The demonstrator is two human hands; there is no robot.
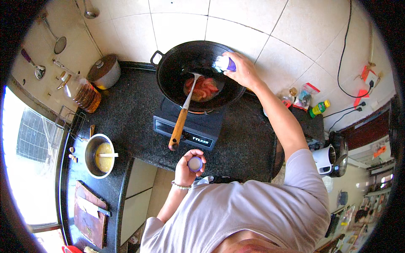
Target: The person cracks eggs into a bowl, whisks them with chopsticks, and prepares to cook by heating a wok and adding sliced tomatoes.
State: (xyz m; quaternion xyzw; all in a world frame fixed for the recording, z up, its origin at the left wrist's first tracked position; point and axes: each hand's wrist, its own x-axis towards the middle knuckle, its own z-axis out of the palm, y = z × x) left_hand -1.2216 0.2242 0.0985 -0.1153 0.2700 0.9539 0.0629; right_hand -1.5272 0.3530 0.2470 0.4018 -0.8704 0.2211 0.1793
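My right hand (242,70) is closed around a small clear bottle with a purple label (228,63), tipped over the right part of a black wok (172,85). Pale contents show inside the bottle's mouth end. In my left hand (187,167) sits a round purple-rimmed cap (195,164), its hollow side up, just in front of the stove. Red tomato pieces (204,88) lie in liquid at the bottom of the wok. A metal spatula with a wooden handle (179,128) rests across the near rim, its blade among the tomatoes.
The wok stands on a black single-burner stove (190,126). To the left are a steel pot of beaten egg (104,158) with chopsticks, an oil jug (84,95) and a lidded pot (106,72). A cleaver (90,207) lies on a cutting board (90,224). Seasonings (319,108) stand right.
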